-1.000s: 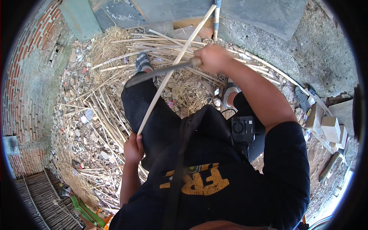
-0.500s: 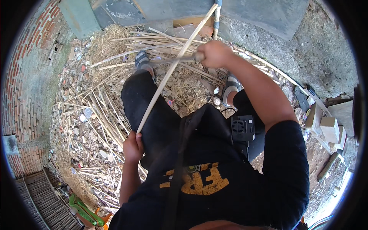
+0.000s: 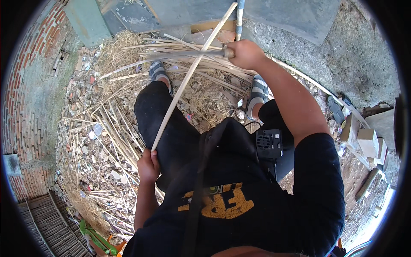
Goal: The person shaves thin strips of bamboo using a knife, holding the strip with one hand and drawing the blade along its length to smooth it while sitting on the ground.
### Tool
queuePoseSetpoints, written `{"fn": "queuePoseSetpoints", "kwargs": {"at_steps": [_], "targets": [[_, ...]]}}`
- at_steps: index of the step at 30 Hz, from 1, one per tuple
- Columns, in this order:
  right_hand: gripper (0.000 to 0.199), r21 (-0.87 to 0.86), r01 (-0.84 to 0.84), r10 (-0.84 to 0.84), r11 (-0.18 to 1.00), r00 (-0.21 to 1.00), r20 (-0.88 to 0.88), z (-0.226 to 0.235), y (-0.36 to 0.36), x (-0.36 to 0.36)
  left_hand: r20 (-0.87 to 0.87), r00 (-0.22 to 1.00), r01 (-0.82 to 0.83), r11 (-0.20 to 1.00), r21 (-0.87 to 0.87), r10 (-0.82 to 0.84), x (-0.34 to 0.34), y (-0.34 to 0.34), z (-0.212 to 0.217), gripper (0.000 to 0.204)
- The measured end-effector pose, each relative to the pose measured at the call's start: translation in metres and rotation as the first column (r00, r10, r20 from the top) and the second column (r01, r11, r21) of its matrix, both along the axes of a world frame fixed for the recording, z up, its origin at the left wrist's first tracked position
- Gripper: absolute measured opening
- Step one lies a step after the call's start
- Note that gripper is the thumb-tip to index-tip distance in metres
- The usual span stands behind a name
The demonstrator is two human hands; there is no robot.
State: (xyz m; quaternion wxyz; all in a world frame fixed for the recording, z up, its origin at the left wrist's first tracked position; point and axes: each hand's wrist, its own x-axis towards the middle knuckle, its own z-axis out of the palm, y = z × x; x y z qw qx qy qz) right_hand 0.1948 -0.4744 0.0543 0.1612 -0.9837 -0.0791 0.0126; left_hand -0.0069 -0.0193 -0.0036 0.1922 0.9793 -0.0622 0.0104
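Over the person's lap, a long pale cane (image 3: 188,81) ran on a slant from the left hand (image 3: 148,165), which was clamped around its lower end beside the left thigh, up and to the right toward the grey slab at the top of the view. Its long axis therefore pointed away from the body, crossing between the 2 sandalled feet (image 3: 159,73). The right hand (image 3: 245,53) was stretched well forward, fingers closed on the handle of a blade-like tool (image 3: 188,54) that lay nearly level, blurred, and crossed the cane near its upper part; whether the 2 touched I could not tell. So the left hand was the nearer to the body and held the cane, and the right met it far out, above the heap of split canes (image 3: 128,85) and straw on the ground. Off to the right, near the wall, lay 2 small pale cardboard boxes (image 3: 368,139), their faces too small to make out. A small black device (image 3: 269,143) hung at the person's chest, and a green and orange object (image 3: 100,240) lay at lower left.
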Motion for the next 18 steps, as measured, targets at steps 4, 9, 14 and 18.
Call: {"fn": "queuePoseSetpoints", "kwargs": {"at_steps": [4,9,14,18], "targets": [[0.041,0.108,0.312,-0.309,0.944,0.95,-0.044,-0.017,-0.032,0.021,0.03,1.0,-0.006,0.996,0.085,0.004,0.0,-0.002,0.006,0.029],[0.056,0.145,0.248,-0.244,0.958,0.969,-0.044,-0.004,-0.038,0.011,0.029,1.0,-0.002,0.999,0.048,0.001,-0.004,-0.003,0.011,0.031],[0.067,0.13,0.216,-0.213,0.968,0.976,-0.038,-0.008,-0.043,0.007,-0.079,0.997,0.011,1.0,-0.017,-0.012,0.0,-0.003,0.026,0.033],[0.06,0.175,0.21,-0.205,0.962,0.978,-0.049,-0.012,-0.043,0.007,-0.131,0.991,-0.029,0.996,-0.087,0.017,-0.001,-0.002,0.034,0.032]]}}
